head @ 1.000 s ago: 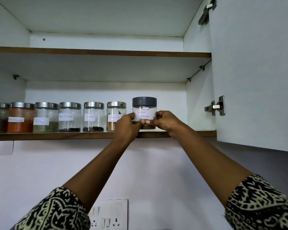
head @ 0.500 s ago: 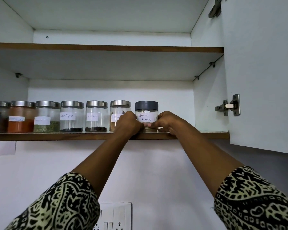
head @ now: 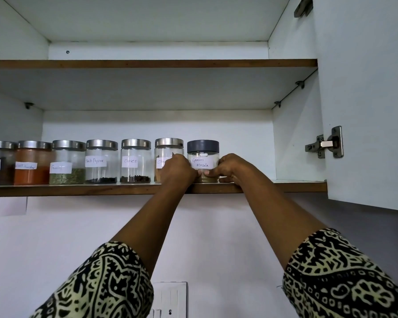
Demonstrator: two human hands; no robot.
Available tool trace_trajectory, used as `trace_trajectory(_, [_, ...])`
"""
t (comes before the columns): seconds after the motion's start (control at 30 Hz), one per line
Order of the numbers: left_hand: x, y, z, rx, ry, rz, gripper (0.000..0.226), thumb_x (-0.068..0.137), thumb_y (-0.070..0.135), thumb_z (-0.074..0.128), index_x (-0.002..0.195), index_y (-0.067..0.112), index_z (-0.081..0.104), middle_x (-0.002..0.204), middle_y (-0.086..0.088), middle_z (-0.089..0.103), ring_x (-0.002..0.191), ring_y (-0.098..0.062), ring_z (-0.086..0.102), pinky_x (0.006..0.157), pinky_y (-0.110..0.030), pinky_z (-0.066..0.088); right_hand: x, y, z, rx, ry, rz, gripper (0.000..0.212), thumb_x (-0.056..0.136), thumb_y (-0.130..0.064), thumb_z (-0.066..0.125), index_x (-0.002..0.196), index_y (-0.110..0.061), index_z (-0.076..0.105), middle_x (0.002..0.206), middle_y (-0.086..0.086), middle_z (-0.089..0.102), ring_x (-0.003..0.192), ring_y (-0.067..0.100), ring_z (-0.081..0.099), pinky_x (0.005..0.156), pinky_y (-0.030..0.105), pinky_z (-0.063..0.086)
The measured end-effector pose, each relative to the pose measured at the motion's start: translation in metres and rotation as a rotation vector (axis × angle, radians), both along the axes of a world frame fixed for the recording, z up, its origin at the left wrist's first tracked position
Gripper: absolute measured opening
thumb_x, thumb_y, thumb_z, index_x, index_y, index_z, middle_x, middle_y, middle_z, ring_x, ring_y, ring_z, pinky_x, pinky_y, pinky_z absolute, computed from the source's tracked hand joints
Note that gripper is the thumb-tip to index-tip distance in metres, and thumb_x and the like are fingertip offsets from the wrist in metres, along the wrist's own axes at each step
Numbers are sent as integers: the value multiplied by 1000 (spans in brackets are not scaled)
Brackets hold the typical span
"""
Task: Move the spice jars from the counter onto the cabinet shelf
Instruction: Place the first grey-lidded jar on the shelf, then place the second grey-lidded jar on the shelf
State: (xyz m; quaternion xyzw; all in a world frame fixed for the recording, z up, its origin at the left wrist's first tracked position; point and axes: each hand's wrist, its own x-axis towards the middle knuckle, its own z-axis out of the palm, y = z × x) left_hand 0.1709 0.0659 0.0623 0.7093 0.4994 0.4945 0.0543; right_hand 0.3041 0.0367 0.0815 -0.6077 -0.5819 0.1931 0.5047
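Note:
A clear jar with a dark grey lid, labelled Garam Masala (head: 202, 157), stands on the lower cabinet shelf (head: 285, 187) at the right end of a row of jars. My left hand (head: 178, 172) and my right hand (head: 231, 167) grip its lower half from either side, fingers meeting in front. To its left stand several steel-lidded jars: a cinnamon jar (head: 168, 149) partly hidden by my left hand, Cloves (head: 135, 160), Black Pepper (head: 101, 161), a fennel jar (head: 67, 162), and a red powder jar (head: 32, 162).
The open cabinet door (head: 365, 99) hangs at the right with a hinge (head: 326, 144). The upper shelf (head: 147, 63) shows nothing on it. Bare shelf runs right of the jar to the side wall. A wall switch plate (head: 170, 299) sits below.
The Garam Masala jar came down from a little above the shelf edge and now rests on the shelf beside the cinnamon jar, both hands still around it.

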Motion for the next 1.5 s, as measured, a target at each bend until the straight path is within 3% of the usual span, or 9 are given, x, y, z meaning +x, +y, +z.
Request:
trace_trajectory(0.23, [-1,-14,-3,5,33,25,41,76,31,77,106,6,65,104,-12,69,99,-28,64,80,-34,51,0,-9,-3,-12,-56,-43,65,67,-22,84,118,5,55,121,16,61,116,31,57,103,44,45])
trace_trajectory(0.37, [-6,-43,-10,26,32,-51,29,82,21,72,106,6,66,106,-11,68,100,-26,63,71,-26,42,-8,-44,-9,80,-149,-117,79,69,-26,82,132,1,43,122,12,54,111,27,54,93,30,44])
trace_trajectory(0.5, [-19,-77,-37,248,-38,-197,47,84,14,67,129,11,57,127,-8,62,114,-23,59,88,-21,41,-23,-92,-36,294,-300,-139,76,77,-23,76,140,-7,37,141,9,48,128,25,45,98,27,37])
trace_trajectory(0.63, [-38,-106,-111,343,-88,-332,41,85,17,69,125,17,61,127,-1,62,115,-15,57,97,-27,45,-32,-132,-110,409,-280,-123,77,79,-26,73,144,-17,34,147,3,41,135,19,39,96,16,29])
trace_trajectory(0.87, [-65,-150,-256,-29,-198,-494,33,85,21,68,118,27,63,127,12,61,117,-3,55,97,-22,45,-48,-180,-263,184,-141,-44,65,81,-26,71,139,-24,41,144,-6,45,132,10,42,107,25,35])
trace_trajectory(1.13, [-106,-190,-424,-440,-118,-439,35,82,20,73,115,26,65,119,9,64,109,-9,60,89,-26,52,-74,-225,-445,-283,38,31,52,76,-13,76,124,-16,58,123,2,62,108,11,59,82,7,41])
trace_trajectory(1.27, [-130,-203,-487,-587,-25,-401,44,78,20,75,119,29,60,116,9,60,108,-11,59,92,-29,51,-89,-241,-517,-587,-37,79,69,74,-13,77,135,-14,46,134,7,53,121,18,52,93,18,40])
trace_trajectory(1.37, [-142,-209,-523,-698,40,-496,73,71,26,82,132,32,43,125,9,51,117,-11,52,100,-31,46,-94,-247,-550,-730,-32,118,94,68,-12,81,146,-13,27,147,10,38,133,21,41,106,22,33])
trace_trajectory(1.5, [-147,-214,-550,-813,15,-610,102,53,47,80,136,32,22,130,21,38,118,12,41,97,-1,29,-103,-245,-569,-782,-49,139,112,65,-16,82,151,-15,11,156,6,23,143,21,26,116,32,24])
